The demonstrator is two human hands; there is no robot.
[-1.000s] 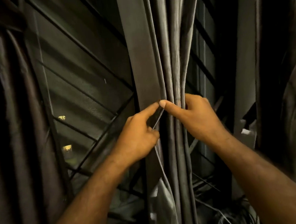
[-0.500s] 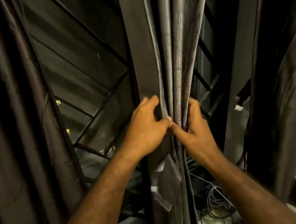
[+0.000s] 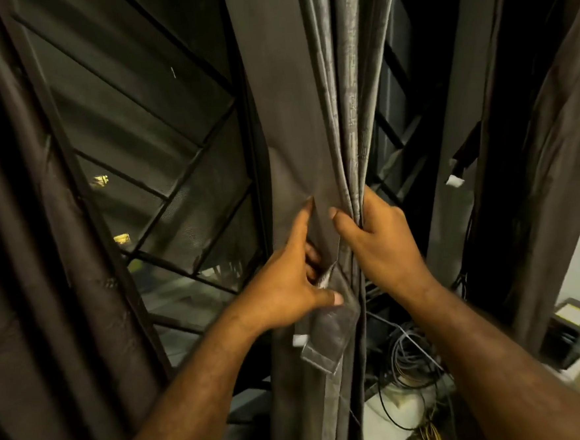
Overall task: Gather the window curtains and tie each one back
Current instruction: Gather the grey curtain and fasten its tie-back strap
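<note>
A grey curtain (image 3: 338, 96) hangs gathered into narrow folds at the middle of the window. A flat grey tie-back band (image 3: 323, 231) runs down across its front, with a loose end (image 3: 328, 341) hanging below. My left hand (image 3: 286, 282) grips the band, its index finger stretched up along the band's left edge and its thumb pressing the fabric below. My right hand (image 3: 379, 244) holds the gathered folds from the right, thumb on the band's right edge. A dark brown curtain (image 3: 32, 238) hangs at the left and another (image 3: 550, 133) at the right.
Behind the curtains is a window with a black metal grille (image 3: 161, 160) and mesh. Tangled cables (image 3: 411, 359) lie on the floor at the lower right, next to a dark box (image 3: 571, 330). A small white tag (image 3: 454, 181) hangs at the right.
Both hands have shifted on the curtain: the left thumb has dropped below the band, the left index finger now points up its edge, and the right hand has moved to the folds' right side.
</note>
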